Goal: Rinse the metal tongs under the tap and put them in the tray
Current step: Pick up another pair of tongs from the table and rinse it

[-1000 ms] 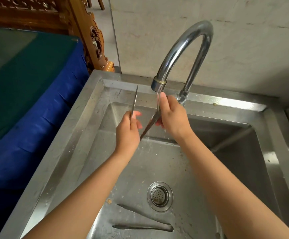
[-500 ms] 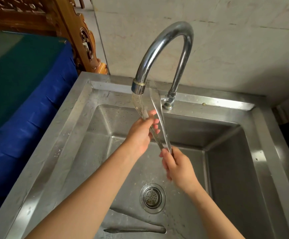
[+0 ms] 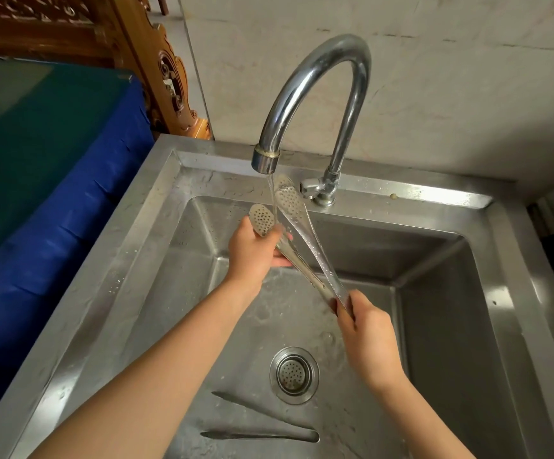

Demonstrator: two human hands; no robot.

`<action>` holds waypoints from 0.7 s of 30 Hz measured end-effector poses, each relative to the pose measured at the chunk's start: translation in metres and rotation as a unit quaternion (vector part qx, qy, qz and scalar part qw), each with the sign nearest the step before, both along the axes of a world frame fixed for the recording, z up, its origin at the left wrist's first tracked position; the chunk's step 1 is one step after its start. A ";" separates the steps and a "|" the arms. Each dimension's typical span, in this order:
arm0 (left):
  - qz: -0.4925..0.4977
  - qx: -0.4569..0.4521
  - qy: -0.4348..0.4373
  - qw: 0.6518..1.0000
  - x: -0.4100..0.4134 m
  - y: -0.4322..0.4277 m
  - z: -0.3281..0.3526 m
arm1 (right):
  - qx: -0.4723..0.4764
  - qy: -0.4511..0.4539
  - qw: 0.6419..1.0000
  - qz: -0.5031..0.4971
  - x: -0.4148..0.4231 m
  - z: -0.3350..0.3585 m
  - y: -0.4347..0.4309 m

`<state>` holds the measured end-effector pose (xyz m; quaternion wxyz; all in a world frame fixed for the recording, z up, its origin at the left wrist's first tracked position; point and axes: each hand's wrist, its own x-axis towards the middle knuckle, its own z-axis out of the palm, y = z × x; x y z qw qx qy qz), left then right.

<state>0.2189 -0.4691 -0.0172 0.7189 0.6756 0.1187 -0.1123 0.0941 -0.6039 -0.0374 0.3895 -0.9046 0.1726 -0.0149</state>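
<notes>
Nearest, a second pair of tongs (image 3: 262,425) lay untouched on the sink (image 3: 143,260) floor beside the drain (image 3: 294,375). Above it the right hand (image 3: 368,342) was closed around the hinge end of the tongs (image 3: 302,240); a second before it had been up under the spout, and it had since dropped back toward the body, so the arms now fanned up and away. The left hand (image 3: 255,253) had shifted too, from pinching one arm off to the side to wrapping that arm just below its perforated tip. Farther on, the stream from the tap (image 3: 315,87) fell between the two spread tips, wetting the inner faces. This suggested the rinse had moved on from the handle to the working ends and was probably well along. No tray was in view, so the placing step had not yet been done.
</notes>
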 end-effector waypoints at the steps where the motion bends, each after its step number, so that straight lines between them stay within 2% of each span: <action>1: 0.003 0.010 0.009 1.000 0.001 0.001 -0.001 | -0.005 0.001 1.000 0.003 -0.002 0.000 -0.001; 5: 0.020 0.049 0.071 0.996 0.008 0.007 -0.002 | -0.028 0.009 1.000 0.008 -0.012 -0.003 -0.003; 9: -0.032 0.052 0.100 0.993 0.011 0.010 -0.004 | -0.035 0.022 0.999 0.010 -0.020 -0.008 -0.006; 14: -0.097 -0.019 0.073 0.992 0.009 0.006 -0.008 | -0.038 0.020 0.999 0.019 -0.011 -0.010 -0.002; 16: -0.071 -0.014 0.056 0.996 0.011 0.003 -0.007 | -0.044 0.018 0.999 0.023 -0.004 -0.009 -0.002; 21: 0.026 0.075 0.073 0.994 0.022 0.000 -0.004 | -0.040 0.018 0.998 0.044 -0.001 -0.010 0.003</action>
